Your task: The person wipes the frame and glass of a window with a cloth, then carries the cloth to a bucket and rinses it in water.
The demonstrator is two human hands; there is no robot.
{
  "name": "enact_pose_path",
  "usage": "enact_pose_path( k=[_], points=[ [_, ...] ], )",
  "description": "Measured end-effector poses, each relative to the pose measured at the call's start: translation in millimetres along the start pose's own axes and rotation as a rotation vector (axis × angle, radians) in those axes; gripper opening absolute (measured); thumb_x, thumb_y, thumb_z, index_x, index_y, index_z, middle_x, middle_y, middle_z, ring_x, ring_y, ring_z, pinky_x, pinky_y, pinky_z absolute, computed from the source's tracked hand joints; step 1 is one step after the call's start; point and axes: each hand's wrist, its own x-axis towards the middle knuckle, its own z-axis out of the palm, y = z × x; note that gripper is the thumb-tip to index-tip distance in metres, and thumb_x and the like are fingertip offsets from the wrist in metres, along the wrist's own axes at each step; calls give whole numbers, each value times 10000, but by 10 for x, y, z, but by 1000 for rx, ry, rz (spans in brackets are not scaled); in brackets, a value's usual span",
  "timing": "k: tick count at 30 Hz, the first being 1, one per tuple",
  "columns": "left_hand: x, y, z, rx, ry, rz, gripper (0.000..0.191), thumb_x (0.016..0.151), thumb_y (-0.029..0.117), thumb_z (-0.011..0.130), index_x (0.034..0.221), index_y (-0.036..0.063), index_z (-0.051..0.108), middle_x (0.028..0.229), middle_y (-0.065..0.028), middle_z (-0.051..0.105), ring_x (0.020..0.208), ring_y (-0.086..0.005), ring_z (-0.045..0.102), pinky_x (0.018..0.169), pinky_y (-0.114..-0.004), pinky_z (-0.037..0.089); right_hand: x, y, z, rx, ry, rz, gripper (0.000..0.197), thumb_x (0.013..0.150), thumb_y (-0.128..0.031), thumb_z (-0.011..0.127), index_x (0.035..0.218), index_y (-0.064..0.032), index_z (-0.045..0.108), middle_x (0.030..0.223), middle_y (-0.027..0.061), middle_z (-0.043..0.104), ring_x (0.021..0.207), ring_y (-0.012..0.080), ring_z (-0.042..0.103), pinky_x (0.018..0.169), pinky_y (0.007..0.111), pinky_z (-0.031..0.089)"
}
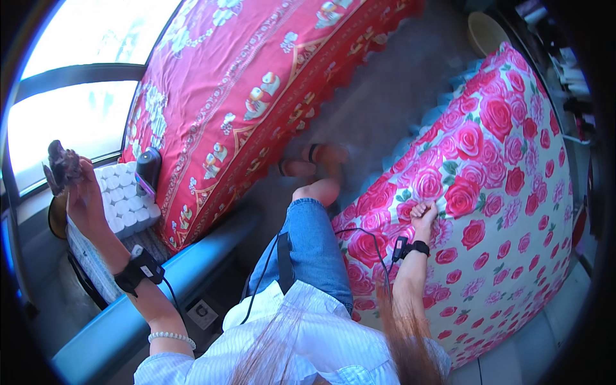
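My left hand (85,202), raised at the far left before the bright window, holds a dark, crumpled item (62,166); its exact kind is unclear. Below and right of that hand lies a pack of white paper rolls (125,199). My right hand (423,214) is curled into a fist over the rose-print bed cover (481,211). No object shows in the fist, and whether it touches the cover is hard to tell. Black devices are strapped to both wrists, with thin cables running from them.
A red patterned bedspread (231,106) covers the bed ahead on the left. A dark bottle-like container (149,166) stands beside the rolls. The dark floor (375,101) runs between the two beds. A blue rail (159,284) crosses at lower left, and a pale basin (486,33) stands far right.
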Motion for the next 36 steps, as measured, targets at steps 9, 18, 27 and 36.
enact_pose_path(
  k=[9, 18, 27, 36],
  points=[
    [-234, 26, -203, -118, 94, -12, 525, 790, -160, 489, 1280, 7, 401, 1239, -164, 420, 1210, -288, 366, 1059, -459, 295, -34, 3, 105, -86, 108, -112, 259, 775, -256, 443, 556, -133, 379, 482, -4, 379, 381, 120, 329, 389, 275, 276],
    [474, -247, -238, -228, 304, 58, 678, 674, -183, 474, 1316, 11, 371, 1243, -150, 414, 1215, -274, 346, 1062, -440, 293, -133, 97, 216, -133, 240, -173, 250, 787, -281, 459, 617, -97, 466, 553, 43, 508, 458, 177, 456, 442, 302, 379],
    [1250, -268, -13, -253, 413, 108, 686, 667, -202, 478, 1311, 4, 363, 1251, -169, 425, 1233, -302, 369, 1065, -431, 291, 98, 193, 1074, -446, 284, -65, 369, 864, -412, 380, 767, -73, 490, 607, 65, 482, 506, 189, 419, 470, 326, 348],
    [1837, -717, 362, -228, 308, -53, 758, 680, -150, 544, 1368, 62, 309, 1224, -181, 412, 1151, -286, 447, 1000, -408, 375, -221, 172, 2332, -327, 150, -135, 307, 817, -294, 409, 833, -18, 543, 626, 83, 526, 491, 173, 449, 435, 303, 357]
  ],
)
